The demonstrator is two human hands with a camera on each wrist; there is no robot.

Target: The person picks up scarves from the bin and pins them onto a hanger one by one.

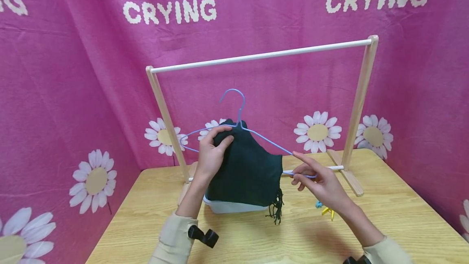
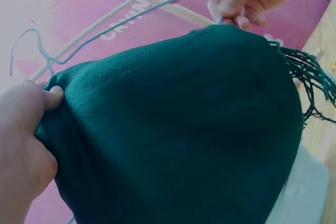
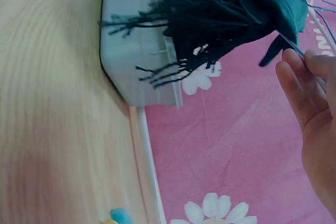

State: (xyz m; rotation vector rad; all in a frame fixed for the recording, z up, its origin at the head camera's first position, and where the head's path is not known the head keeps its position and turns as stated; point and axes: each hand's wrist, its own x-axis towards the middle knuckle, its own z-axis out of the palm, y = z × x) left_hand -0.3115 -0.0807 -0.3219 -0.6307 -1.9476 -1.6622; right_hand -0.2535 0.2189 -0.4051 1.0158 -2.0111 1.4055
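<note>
A dark green scarf (image 1: pixel 249 170) with a fringe (image 1: pixel 278 209) is draped through a blue wire hanger (image 1: pixel 266 139), whose hook points up. My left hand (image 1: pixel 211 156) pinches the scarf's upper left part between thumb and fingers, close to the hanger's neck. At the hanger's right end, my right hand (image 1: pixel 322 182) holds the wire, index finger stretched along the upper arm. The left wrist view shows the scarf (image 2: pixel 178 124) spread broadly between both hands. In the right wrist view, thumb and fingers of the right hand (image 3: pixel 317 93) pinch the wire, beside the hanging fringe.
Behind the hanger stands a wooden rack with a white top rail (image 1: pixel 261 56). A whitish plastic bin (image 1: pixel 236 207) sits on the wooden table (image 1: pixel 293 239) below the scarf. Small yellow (image 1: pixel 327 212) and blue (image 1: pixel 318 204) items lie near the right hand. Pink cloth (image 1: pixel 256 19) hangs around.
</note>
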